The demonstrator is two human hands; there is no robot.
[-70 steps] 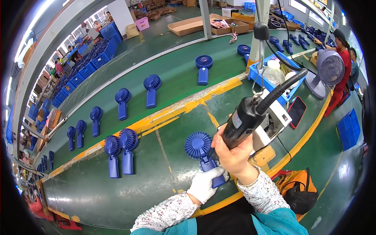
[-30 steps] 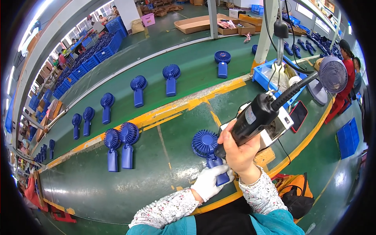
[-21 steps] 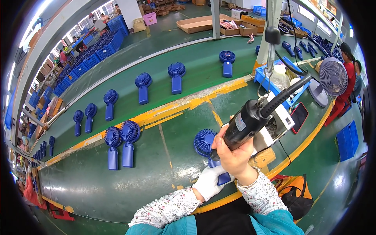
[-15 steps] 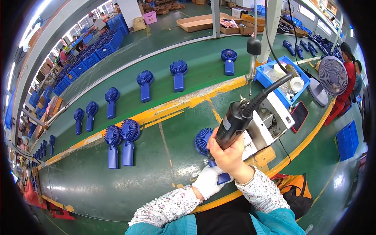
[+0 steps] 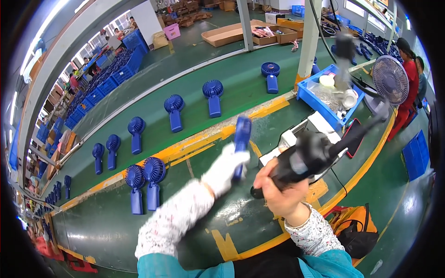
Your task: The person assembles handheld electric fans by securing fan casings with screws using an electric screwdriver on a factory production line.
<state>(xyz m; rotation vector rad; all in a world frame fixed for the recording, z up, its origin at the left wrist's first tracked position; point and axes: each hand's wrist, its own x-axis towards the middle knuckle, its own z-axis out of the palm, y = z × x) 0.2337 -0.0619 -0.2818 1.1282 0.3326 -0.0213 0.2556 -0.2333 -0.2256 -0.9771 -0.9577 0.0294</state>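
Note:
My left hand, in a white glove, is closed around a blue handheld fan. The fan is raised above the green bench, seen edge-on and a little blurred. Bare-skinned, my right hand grips a black electric screwdriver, tilted with its cable end toward the upper right. The two hands are apart, and the screwdriver does not touch the fan. Left of my left forearm, two blue handheld fans lie side by side on the bench. Several more blue fans lie spaced along the green conveyor belt beyond.
A blue bin with small parts and tape rolls stands at right, behind a white box-shaped device. A red-edged tablet and a standing fan are beside them. Metal posts rise beyond the belt. Two people stand at far right.
My left hand has lifted the fan up and away from the screwdriver, toward the belt. My right hand has moved slightly right and the screwdriver has tilted over, its cable end swinging right.

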